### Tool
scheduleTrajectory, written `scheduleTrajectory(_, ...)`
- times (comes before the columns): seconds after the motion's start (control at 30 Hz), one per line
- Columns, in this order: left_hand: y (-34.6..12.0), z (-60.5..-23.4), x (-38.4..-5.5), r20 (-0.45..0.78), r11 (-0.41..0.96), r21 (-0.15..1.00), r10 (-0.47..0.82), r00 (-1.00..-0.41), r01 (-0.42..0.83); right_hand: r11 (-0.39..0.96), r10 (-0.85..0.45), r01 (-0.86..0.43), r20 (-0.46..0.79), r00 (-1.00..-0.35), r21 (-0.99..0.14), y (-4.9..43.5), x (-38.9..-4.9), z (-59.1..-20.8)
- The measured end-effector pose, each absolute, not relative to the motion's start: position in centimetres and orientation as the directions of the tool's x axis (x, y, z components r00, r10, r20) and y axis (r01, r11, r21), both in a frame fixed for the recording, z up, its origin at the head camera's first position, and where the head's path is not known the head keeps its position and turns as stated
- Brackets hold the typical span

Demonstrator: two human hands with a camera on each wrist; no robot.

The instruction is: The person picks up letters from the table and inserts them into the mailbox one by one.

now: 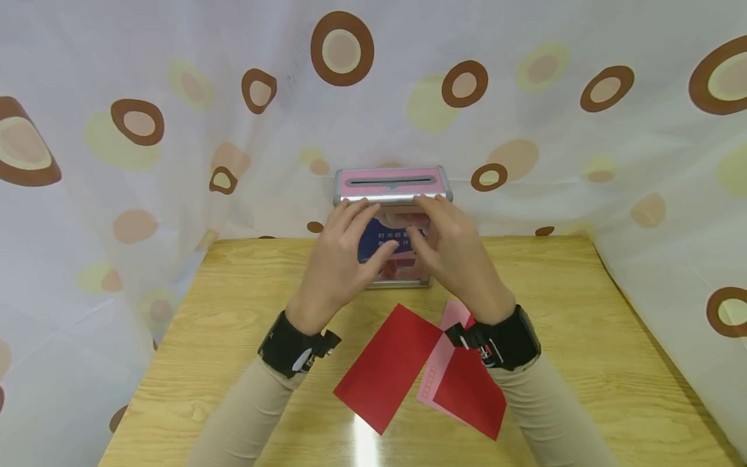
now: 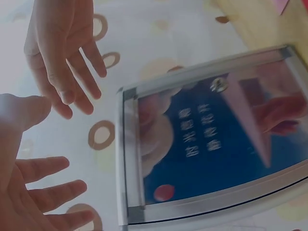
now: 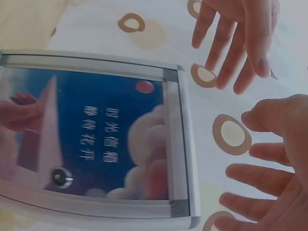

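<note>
A pink slotted box (image 1: 392, 174) with silver metal edges stands at the back of the table, its slot on top. Its front panel (image 2: 192, 134) is dark blue with white characters, clouds and a small round lock (image 3: 61, 177). My left hand (image 1: 334, 269) is held before the box's left side, fingers spread and relaxed. Across from it, my right hand (image 1: 463, 263) hovers before the right side with fingers likewise apart. Both wrist views show a gap between the fingertips and the box. Nothing is in either hand. The hands hide parts of the front in the head view.
On the wooden table (image 1: 233, 311) nearer me lies a red envelope-like sheet (image 1: 390, 370). Beside it, under the right wrist, a second red sheet (image 1: 471, 392) overlaps a pink envelope (image 1: 428, 383). A patterned white curtain (image 1: 373, 123) hangs behind the box and along both sides.
</note>
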State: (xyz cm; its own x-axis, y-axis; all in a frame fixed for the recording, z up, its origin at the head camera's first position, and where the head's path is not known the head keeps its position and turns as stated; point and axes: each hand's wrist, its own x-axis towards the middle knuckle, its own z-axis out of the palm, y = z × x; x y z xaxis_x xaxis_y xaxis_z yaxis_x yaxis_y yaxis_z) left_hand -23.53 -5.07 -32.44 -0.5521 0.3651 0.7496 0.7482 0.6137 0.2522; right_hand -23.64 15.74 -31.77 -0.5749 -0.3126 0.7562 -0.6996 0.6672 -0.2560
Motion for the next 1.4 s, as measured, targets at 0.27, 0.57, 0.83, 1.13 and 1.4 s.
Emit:
scheduleTrajectory(0.27, -5.9, -37.7, -19.3, 0.658, 0.730, 0.247, 0.357, -0.663, 0.638, 0.772, -0.274, -0.579, 0.684, -0.676, -0.263, 17.2, -18.9, -36.2)
scheduleTrajectory(0.57, -5.7, -42.2, -14.8, 0.487, 0.870, 0.211, 0.303, -0.819, 0.446, 0.872, -0.136, -0.333, 0.476, -0.869, -0.358, 19.1, -14.1, -41.9)
scheduleTrajectory(0.83, -5.4, -44.6, -11.8, 0.281, 0.913, 0.247, 0.252, -0.926, 0.323, 0.882, -0.051, -0.197, 0.329, -0.943, -0.428, 19.9, -10.7, -45.5)
scheduleTrajectory(1.13, -6.7, -46.5, -9.6, 0.166, 0.937, 0.274, 0.177, -0.970, 0.218, 0.893, 0.031, -0.048, 0.167, -0.986, -0.448, 23.7, -8.7, -47.3)
scheduleTrajectory(1.4, -7.0, -47.2, -8.3, 0.194, 0.928, 0.290, 0.181, -0.964, 0.233, 0.905, 0.102, 0.062, 0.075, -0.992, -0.421, 29.2, -10.2, -47.3)
